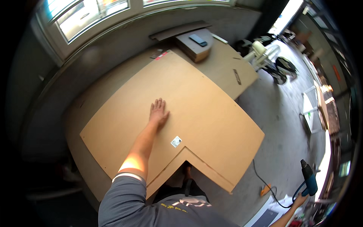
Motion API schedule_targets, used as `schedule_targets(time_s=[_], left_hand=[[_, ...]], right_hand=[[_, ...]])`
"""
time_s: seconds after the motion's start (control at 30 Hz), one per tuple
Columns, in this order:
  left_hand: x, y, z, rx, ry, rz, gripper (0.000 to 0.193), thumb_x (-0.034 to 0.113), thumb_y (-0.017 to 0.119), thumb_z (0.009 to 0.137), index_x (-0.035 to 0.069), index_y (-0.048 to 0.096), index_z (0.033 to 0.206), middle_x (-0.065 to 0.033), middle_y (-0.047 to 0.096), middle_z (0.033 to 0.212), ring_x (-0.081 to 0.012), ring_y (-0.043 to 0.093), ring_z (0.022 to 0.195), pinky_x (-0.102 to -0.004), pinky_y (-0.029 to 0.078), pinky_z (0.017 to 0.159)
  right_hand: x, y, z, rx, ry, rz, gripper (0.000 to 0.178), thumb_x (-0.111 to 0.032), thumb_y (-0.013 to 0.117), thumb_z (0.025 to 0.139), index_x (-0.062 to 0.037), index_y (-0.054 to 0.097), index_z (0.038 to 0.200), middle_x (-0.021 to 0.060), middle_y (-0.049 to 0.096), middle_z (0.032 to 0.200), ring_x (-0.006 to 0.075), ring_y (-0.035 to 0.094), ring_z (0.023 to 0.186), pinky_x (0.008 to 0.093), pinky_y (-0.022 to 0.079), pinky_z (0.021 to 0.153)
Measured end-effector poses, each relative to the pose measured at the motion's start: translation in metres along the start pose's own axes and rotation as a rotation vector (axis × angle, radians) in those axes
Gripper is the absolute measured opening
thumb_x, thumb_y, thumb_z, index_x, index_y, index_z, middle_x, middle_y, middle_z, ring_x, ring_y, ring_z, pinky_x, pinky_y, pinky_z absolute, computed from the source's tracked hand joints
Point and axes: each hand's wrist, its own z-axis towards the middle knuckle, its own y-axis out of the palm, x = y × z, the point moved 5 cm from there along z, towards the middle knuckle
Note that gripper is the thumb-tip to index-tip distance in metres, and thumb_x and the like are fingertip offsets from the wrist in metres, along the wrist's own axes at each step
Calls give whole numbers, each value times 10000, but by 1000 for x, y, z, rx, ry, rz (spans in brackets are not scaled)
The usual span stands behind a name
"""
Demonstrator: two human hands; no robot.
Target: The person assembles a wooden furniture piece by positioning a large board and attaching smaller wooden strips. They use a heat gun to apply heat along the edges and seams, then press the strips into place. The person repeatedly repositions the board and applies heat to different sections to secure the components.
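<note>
Heat gun: nozzle and long axis directed forward, slightly leftward; right hand fingers clamped on handle. Left hand: fingers slightly apart, flat on board.

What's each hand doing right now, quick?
Left hand: open, palm down on the large tan board, holding nothing.
Right hand: closed around the handle of the blue-and-black heat gun.
</note>
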Motion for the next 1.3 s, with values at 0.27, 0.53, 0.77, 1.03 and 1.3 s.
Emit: schedule_targets(time_s=[0.27, 0.53, 0.77, 1.03, 1.3], left_hand=[[-94, 0, -117, -102, -22, 115, 748, 451, 447, 991, 92, 169, 1585, -99, 89, 1671, -264, 64, 1541, -485, 124, 1231], [-122, -13, -187, 244, -69, -69, 504, 253, 598, 964, -3, 517, 1390, -221, 554, 1389, -305, 561, 1265, -447, 465, 1032], [100, 56, -292, -156, -112, -1180, 205, 165, 704, 926, -37, 732, 902, -89, 714, 744, -125, 667, 610, -255, 543, 554], [365, 100, -380, -363, -166, -1101, 378, 329, 661, 968, 33, 626, 736, -21, 564, 562, -91, 512, 457, -242, 388, 427], [496, 129, -374, -570, -116, -1303, 283, 246, 589, 1015, -18, 685, 1039, -95, 715, 886, -156, 691, 746, -273, 567, 675]], right_hand=[[172, -62, -383, 86, 852, 848, 454, -195, 617, 940, -3, 509, 1338, 173, 571, 1305, 321, 582, 1134, 473, 470, 977], [222, -18, -472, 176, 1134, 897, 603, -234, 639, 923, 21, 426, 1426, 224, 525, 1372, 402, 568, 1169, 526, 466, 967], [244, 8, -415, -73, 978, 965, 437, -77, 583, 975, -10, 473, 1392, 131, 589, 1307, 273, 588, 1149, 403, 442, 991], [239, 45, -267, -380, 459, 790, 408, -66, 750, 864, -2, 554, 1216, 9, 597, 842, 94, 536, 689, 271, 446, 656], [149, 69, -111, -513, 241, 693, 509, -114, 808, 809, 38, 560, 1226, 129, 683, 969, 186, 636, 865, 328, 486, 837]])
